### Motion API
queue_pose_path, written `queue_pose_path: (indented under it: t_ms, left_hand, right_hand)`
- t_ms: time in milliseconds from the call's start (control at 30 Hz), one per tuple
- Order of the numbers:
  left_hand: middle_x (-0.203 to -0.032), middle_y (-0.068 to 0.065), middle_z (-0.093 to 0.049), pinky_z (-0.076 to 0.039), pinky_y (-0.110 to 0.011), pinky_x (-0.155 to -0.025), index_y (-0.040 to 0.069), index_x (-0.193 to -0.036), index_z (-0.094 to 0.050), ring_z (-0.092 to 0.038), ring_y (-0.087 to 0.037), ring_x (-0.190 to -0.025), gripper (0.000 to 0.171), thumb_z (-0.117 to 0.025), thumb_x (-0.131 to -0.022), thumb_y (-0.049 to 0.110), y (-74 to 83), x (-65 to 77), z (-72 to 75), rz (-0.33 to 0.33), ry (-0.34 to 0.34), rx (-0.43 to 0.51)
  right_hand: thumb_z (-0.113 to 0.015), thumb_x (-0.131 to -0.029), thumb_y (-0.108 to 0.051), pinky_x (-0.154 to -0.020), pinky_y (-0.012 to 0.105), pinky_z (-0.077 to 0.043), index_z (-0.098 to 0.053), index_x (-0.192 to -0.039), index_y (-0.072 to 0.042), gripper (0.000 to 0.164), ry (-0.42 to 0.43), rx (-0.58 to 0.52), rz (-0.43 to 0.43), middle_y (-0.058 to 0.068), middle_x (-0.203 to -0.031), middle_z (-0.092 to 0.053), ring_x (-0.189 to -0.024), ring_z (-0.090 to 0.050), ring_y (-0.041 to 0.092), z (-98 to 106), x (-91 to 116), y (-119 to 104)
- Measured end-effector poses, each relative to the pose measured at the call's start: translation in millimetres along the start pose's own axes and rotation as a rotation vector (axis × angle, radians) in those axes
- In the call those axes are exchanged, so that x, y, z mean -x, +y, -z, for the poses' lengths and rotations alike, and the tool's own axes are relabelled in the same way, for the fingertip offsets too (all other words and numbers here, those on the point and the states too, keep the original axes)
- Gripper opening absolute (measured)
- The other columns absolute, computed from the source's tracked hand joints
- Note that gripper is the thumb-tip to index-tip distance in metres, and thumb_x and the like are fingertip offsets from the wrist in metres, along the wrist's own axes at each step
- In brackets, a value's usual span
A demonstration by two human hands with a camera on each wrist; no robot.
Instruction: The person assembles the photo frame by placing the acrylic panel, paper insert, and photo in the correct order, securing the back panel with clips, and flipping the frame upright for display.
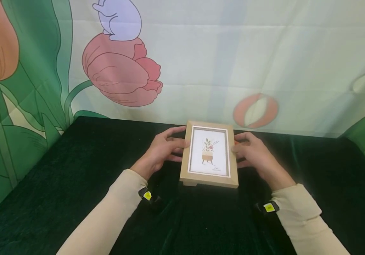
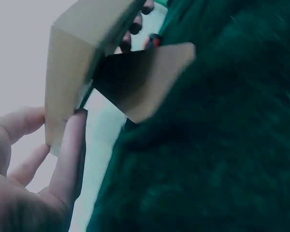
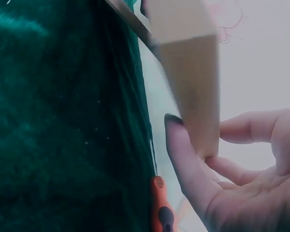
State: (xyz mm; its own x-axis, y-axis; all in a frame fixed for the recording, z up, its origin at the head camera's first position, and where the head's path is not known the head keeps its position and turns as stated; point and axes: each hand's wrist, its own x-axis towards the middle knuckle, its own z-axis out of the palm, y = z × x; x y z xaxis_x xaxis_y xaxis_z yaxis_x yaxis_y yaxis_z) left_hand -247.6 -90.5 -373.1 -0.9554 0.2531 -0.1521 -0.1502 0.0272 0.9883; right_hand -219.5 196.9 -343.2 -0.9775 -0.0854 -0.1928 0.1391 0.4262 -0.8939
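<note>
A light wood picture frame [image 1: 209, 182] with a potted-plant print [image 1: 208, 150] leans back on the dark green cloth. My left hand [image 1: 164, 145] grips its left edge, and my right hand [image 1: 252, 150] grips the right edge. In the left wrist view, the thumb and fingers of that hand pinch either side of the frame's edge, and a tan support leg [image 2: 159, 79] juts from its back to the cloth. The right wrist view has the other thumb and fingers pinching the opposite edge. Behind the frame lies an orange-handled screwdriver [image 3: 160, 193], mostly hidden in the head view.
Dark green velvety cloth [image 1: 83, 177] covers the table. Close behind its far edge hangs a pale curtain [image 1: 195, 63] printed with large tulips and a rabbit. Both sleeved wrists carry small black devices with yellow labels.
</note>
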Motion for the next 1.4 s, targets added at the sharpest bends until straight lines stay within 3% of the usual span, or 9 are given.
queue_pose_path:
  t_ms: [200,367,533,933,1133,1400]
  left_hand:
    - [-0.131,-0.012,-0.07,-0.064,-0.042,-0.083,0.024,-0.155,-0.053,-0.076,-0.03,-0.104,0.062,-0.079,-0.099,0.018,-14.4,-3.8,0.8,-0.016,0.015,-0.04]
    - [-0.131,-0.012,-0.07,-0.064,-0.041,-0.084,0.016,-0.154,-0.053,-0.076,-0.029,-0.104,0.059,-0.077,-0.099,0.017,-18.6,-4.9,-1.9,0.0,0.038,-0.072]
    - [-0.131,-0.012,-0.071,-0.064,-0.04,-0.085,0.009,-0.15,-0.055,-0.075,-0.028,-0.105,0.055,-0.077,-0.099,0.016,-19.3,-4.6,-2.9,0.018,0.053,-0.081]
    - [-0.123,-0.013,-0.072,-0.063,-0.041,-0.087,0.006,-0.146,-0.058,-0.075,-0.028,-0.103,0.05,-0.073,-0.1,0.014,-21.1,-6.9,-1.9,0.048,0.057,-0.123]
    - [-0.122,-0.015,-0.072,-0.063,-0.041,-0.088,0.003,-0.145,-0.058,-0.076,-0.029,-0.102,0.05,-0.073,-0.099,0.012,-19.2,-6.7,-3.6,0.041,0.077,-0.196]
    - [-0.122,-0.014,-0.071,-0.063,-0.039,-0.086,0.004,-0.138,-0.064,-0.075,-0.028,-0.1,0.044,-0.077,-0.097,0.011,-17.0,-4.0,-4.7,0.036,0.102,-0.293]
  right_hand:
    - [-0.059,-0.104,-0.015,-0.089,0.047,-0.062,-0.035,-0.158,-0.001,0.061,-0.014,-0.003,0.019,0.028,-0.141,-0.055,-0.109,-0.066,0.038,-3,-4,8]
    - [-0.061,-0.103,-0.015,-0.09,0.049,-0.062,-0.036,-0.157,-0.001,0.061,-0.024,-0.003,0.015,0.028,-0.143,-0.054,-0.112,-0.065,0.04,-5,-5,12]
    - [-0.062,-0.102,-0.013,-0.09,0.049,-0.062,-0.038,-0.157,0.0,0.061,-0.032,0.005,0.021,0.029,-0.141,-0.056,-0.112,-0.065,0.04,-5,-7,17]
    - [-0.067,-0.103,-0.021,-0.095,0.047,-0.06,-0.042,-0.15,0.003,0.058,-0.025,0.058,0.005,0.026,-0.135,-0.059,-0.112,-0.069,0.038,-6,-10,26]
    - [-0.069,-0.102,-0.02,-0.094,0.046,-0.061,-0.05,-0.139,0.004,0.048,-0.025,0.09,0.014,0.026,-0.134,-0.061,-0.111,-0.069,0.038,-7,-10,26]
    - [-0.072,-0.101,-0.02,-0.094,0.045,-0.061,-0.053,-0.136,0.004,0.046,-0.014,0.142,0.007,0.025,-0.133,-0.061,-0.109,-0.07,0.037,-11,-9,25]
